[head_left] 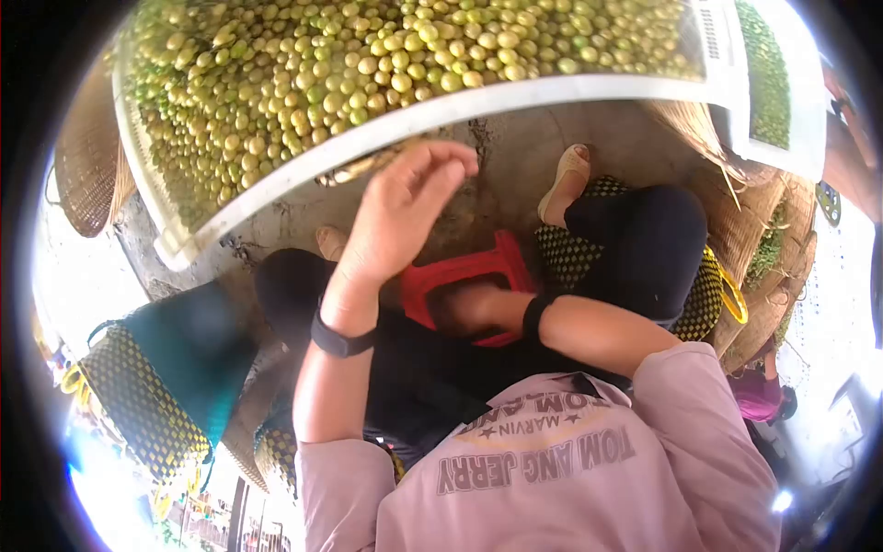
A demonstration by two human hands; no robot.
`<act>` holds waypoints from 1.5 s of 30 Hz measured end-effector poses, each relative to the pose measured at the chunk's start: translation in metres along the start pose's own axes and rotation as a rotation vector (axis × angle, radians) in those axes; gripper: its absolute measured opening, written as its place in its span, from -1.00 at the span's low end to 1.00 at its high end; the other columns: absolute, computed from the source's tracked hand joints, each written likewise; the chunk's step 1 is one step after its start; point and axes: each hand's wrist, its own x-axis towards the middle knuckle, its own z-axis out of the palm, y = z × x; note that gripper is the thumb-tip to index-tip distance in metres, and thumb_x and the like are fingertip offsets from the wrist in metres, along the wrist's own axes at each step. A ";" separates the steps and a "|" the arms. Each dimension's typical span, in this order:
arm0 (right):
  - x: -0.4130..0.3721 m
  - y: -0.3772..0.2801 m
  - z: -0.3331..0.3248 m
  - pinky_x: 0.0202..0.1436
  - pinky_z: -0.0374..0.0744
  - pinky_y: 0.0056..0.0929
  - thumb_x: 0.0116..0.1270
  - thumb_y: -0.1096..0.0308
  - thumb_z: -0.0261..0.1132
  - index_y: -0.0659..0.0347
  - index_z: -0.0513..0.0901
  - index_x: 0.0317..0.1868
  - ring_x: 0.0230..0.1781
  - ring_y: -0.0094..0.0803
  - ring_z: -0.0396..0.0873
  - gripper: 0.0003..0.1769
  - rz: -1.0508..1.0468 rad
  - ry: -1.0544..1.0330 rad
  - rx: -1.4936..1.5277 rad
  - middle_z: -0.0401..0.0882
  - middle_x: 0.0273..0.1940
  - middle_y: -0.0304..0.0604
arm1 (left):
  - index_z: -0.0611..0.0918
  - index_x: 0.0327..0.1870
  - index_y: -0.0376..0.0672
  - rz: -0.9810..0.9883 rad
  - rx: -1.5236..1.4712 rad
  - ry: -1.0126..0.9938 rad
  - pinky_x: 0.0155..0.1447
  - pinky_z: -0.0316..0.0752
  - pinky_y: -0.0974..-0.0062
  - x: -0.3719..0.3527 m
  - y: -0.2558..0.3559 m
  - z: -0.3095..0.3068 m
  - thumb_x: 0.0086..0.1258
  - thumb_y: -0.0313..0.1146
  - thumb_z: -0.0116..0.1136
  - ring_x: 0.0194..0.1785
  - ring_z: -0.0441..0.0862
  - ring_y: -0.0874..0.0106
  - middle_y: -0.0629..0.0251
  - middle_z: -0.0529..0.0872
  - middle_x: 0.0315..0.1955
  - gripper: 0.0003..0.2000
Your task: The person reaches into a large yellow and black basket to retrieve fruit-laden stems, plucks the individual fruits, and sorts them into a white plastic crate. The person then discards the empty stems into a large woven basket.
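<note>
My left hand (400,207) is raised just below the white rim of a wide tray (441,106). Its fingers are loosely bent toward the right, with the thumb alongside, and nothing shows in them. Small round yellow-green fruits (405,55) fill the tray in a thick layer. Lower down, between my legs, my right hand (474,308) reaches over the opening of a red plastic piece like a small stool (506,258). Blur and shadow smear its fingers, so what it touches or holds cannot be made out.
A checkered woven basket with a teal side (189,359) stands at the left. A second white tray (780,156) with green produce is at the upper right, near woven baskets (745,221). Another checkered basket (701,299) with a yellow handle sits beside my right leg. Other people's limbs show at the right edge.
</note>
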 end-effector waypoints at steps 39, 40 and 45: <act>0.020 -0.017 -0.079 0.18 0.44 -0.15 0.37 0.13 0.09 0.19 0.56 0.20 0.18 -0.15 0.52 -0.52 0.379 -0.432 0.025 0.52 0.22 0.00 | 0.54 0.18 -0.16 -0.292 0.015 -0.180 0.08 0.45 0.55 -0.086 0.083 -0.056 0.52 -0.21 0.01 0.00 0.50 0.57 0.37 0.59 -0.04 -0.67; 0.013 -0.018 -0.079 0.16 0.46 -0.14 0.36 0.11 0.12 0.18 0.60 0.15 0.10 -0.15 0.58 -0.54 0.295 -0.290 -0.019 0.60 0.14 -0.03 | 0.53 0.19 -0.18 -0.280 -0.035 -0.163 0.09 0.45 0.55 -0.090 0.084 -0.057 0.53 -0.21 0.00 0.01 0.50 0.57 0.37 0.59 -0.03 -0.67; -0.034 -0.020 -0.115 0.05 0.52 -0.14 0.23 0.14 0.23 0.22 0.69 -0.03 -0.01 -0.06 0.62 -0.59 -0.081 0.028 0.102 0.65 0.01 0.05 | 0.49 0.22 -0.20 -0.223 -0.063 -0.103 0.21 0.42 0.47 -0.106 0.088 -0.065 0.56 -0.20 -0.09 0.20 0.48 0.49 0.33 0.55 0.13 -0.64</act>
